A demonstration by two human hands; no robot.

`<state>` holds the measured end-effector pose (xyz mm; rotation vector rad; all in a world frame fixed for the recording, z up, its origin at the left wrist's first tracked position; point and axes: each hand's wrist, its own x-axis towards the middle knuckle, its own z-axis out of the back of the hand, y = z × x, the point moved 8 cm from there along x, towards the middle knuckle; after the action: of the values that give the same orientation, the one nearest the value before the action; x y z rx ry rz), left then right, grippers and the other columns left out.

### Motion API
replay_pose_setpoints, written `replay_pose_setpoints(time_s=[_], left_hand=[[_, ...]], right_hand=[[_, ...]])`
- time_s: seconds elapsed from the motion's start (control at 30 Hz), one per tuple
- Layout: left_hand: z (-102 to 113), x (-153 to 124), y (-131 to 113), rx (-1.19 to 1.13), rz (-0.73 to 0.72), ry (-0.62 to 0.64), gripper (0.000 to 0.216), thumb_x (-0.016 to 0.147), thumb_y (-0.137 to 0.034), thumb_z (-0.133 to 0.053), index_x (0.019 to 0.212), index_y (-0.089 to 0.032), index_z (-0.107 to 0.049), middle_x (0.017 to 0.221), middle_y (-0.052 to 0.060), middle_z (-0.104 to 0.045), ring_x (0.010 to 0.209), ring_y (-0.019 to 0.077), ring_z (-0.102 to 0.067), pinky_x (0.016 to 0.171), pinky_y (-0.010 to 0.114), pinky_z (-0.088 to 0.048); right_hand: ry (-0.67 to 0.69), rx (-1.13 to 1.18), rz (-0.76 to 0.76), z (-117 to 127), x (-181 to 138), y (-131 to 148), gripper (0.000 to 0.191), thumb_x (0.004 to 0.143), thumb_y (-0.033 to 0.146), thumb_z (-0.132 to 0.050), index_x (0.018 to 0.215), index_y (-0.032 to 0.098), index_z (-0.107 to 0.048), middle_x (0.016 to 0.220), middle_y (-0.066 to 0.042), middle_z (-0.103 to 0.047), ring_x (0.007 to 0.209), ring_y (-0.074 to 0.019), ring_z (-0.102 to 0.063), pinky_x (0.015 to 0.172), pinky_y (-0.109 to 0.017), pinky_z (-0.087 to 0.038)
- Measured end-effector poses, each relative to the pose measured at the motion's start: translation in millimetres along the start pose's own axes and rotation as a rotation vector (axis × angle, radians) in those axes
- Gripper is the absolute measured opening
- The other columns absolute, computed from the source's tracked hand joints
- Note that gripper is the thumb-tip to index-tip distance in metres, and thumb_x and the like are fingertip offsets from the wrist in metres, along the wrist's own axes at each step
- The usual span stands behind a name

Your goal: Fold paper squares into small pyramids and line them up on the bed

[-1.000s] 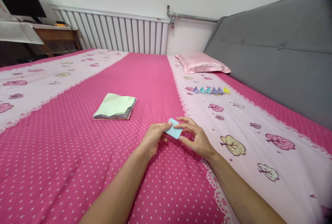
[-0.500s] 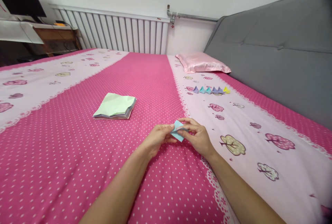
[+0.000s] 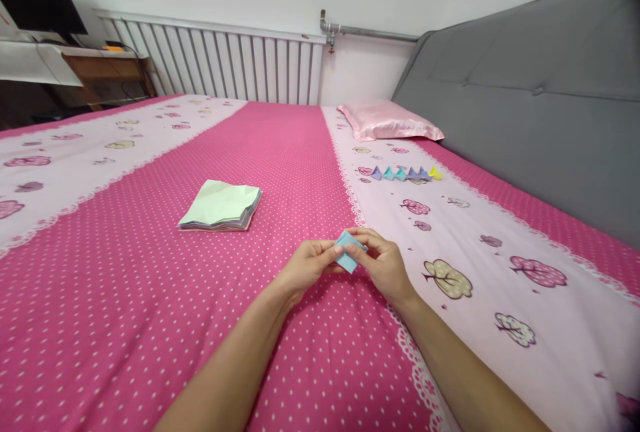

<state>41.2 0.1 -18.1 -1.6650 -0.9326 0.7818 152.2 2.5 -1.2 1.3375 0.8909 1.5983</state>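
Note:
A small light blue paper [image 3: 347,255] is pinched between both my hands just above the pink dotted bedsheet [image 3: 150,299]. My left hand [image 3: 305,267] grips its left side with closed fingertips. My right hand [image 3: 383,265] pinches its right side, and the paper is folded into a narrower shape. A stack of square papers with a pale green sheet on top [image 3: 221,205] lies to the left, beyond my hands. A row of several small folded paper pieces [image 3: 404,174] in purple, teal, blue and yellow stands further off on the right.
A pink satin pillow [image 3: 387,121] lies near the grey padded headboard [image 3: 525,99] on the right. A white radiator [image 3: 225,62] runs along the far wall. A wooden desk with a dark monitor [image 3: 40,2] is at the far left.
The blue paper went from a flat square held between my fingertips to a smaller folded shape. My hands moved closer together around it.

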Motion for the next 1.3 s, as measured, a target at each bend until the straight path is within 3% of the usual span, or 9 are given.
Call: replay_pose_setpoints(time_s=[0.13,0.37,0.7,0.93,1.17,1.3], left_hand=[[0.7,-0.2,-2.4,0.033,-0.024,-0.009,0.031,0.072,-0.041,-0.063,0.078,-0.011,-0.069,0.070,0.005,-0.062,0.063,0.0107,-0.053,0.067,0.024,-0.042],[3.3,2.3,-5.4,0.163,-0.094,-0.016,0.034,0.074,-0.045,-0.058,0.067,-0.012,-0.064,0.060,0.003,-0.057,0.056,0.0096,-0.048,0.060,0.023,-0.038],[14.2,4.7,0.6,0.364,-0.120,-0.084,0.037,0.072,-0.048,-0.058,0.061,-0.013,-0.060,0.051,-0.002,-0.047,0.046,0.0061,-0.034,0.047,0.022,-0.024],[12.9,1.6,-5.3,0.197,-0.077,-0.113,0.031,0.068,-0.041,-0.064,0.058,-0.011,-0.064,0.053,0.002,-0.054,0.051,0.0103,-0.044,0.056,0.024,-0.033],[2.2,0.5,-2.2,0.369,-0.103,0.027,0.038,0.076,-0.047,-0.053,0.060,-0.013,-0.060,0.052,-0.001,-0.046,0.049,0.0081,-0.035,0.050,0.023,-0.026],[-1.1,-1.0,0.3,0.492,-0.106,0.046,0.039,0.077,-0.044,-0.051,0.052,-0.014,-0.052,0.048,-0.004,-0.036,0.045,0.0066,-0.027,0.045,0.023,-0.020]], right_hand=[[-0.164,0.099,-0.083,10.2,-2.7,-7.9,0.035,0.063,0.033,-0.073,0.091,0.020,-0.058,0.077,0.001,-0.060,0.068,-0.0130,-0.056,0.059,-0.023,-0.046],[-0.066,0.145,-0.145,1.1,-4.0,-6.9,0.020,0.067,0.035,-0.069,0.072,0.016,-0.063,0.066,0.000,-0.062,0.060,-0.0123,-0.054,0.059,-0.026,-0.045],[-0.066,0.148,-0.254,0.9,-6.1,-12.5,0.025,0.062,0.039,-0.072,0.063,0.015,-0.066,0.050,0.003,-0.056,0.044,-0.0080,-0.043,0.044,-0.023,-0.036],[0.003,0.137,-0.232,-2.3,-3.8,-9.0,0.025,0.069,0.040,-0.066,0.062,0.016,-0.065,0.050,0.002,-0.055,0.046,-0.0091,-0.046,0.047,-0.023,-0.038],[0.015,0.171,-0.190,-3.1,-5.0,-8.1,0.019,0.070,0.036,-0.066,0.074,0.017,-0.068,0.068,-0.002,-0.065,0.061,-0.0144,-0.056,0.059,-0.026,-0.045],[0.000,0.167,-0.184,-3.4,-5.9,-8.0,0.018,0.068,0.034,-0.068,0.065,0.017,-0.065,0.060,0.001,-0.061,0.055,-0.0117,-0.052,0.053,-0.024,-0.042]])
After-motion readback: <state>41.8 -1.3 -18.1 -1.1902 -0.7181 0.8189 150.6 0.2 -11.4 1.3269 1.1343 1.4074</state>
